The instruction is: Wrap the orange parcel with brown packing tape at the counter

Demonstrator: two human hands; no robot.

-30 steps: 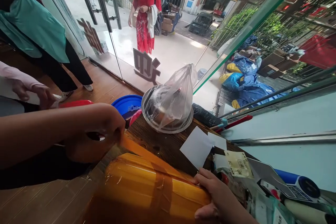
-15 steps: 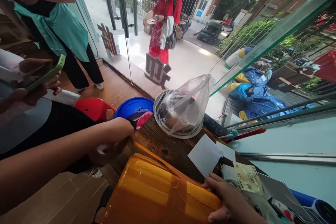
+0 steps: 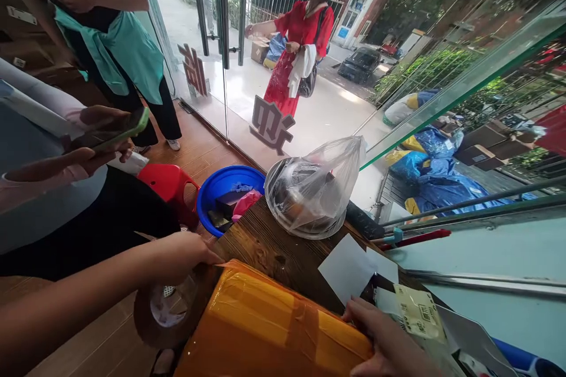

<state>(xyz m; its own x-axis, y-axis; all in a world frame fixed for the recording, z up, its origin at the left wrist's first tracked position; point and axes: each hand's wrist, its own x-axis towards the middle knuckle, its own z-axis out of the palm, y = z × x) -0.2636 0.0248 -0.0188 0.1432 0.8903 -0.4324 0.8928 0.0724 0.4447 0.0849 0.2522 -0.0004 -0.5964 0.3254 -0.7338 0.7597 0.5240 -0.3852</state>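
A parcel [image 3: 260, 324] wrapped all over in glossy orange-brown packing tape lies in front of me on the dark wooden table. My left hand [image 3: 183, 256] is closed at the parcel's far left corner, its fingers pinching tape there. Below that hand hangs a brown roll of packing tape [image 3: 144, 318], over the table's left side, partly covered by my hand. My right hand [image 3: 375, 333] grips the parcel's right end, thumb on the near side and fingers at the far edge.
Beyond the parcel stand a plastic-bagged round dish [image 3: 305, 200], white papers [image 3: 347, 268] and a yellow packet [image 3: 415, 309]. A blue basin [image 3: 207, 194] and red stool [image 3: 163, 182] sit to the left. One person holds a phone [image 3: 141, 123]; glass doors lie ahead.
My left hand has come down to the parcel's corner, and the tape strip stretched above the far edge now lies against it. The tape roll has come into clear view. My right hand stays put.
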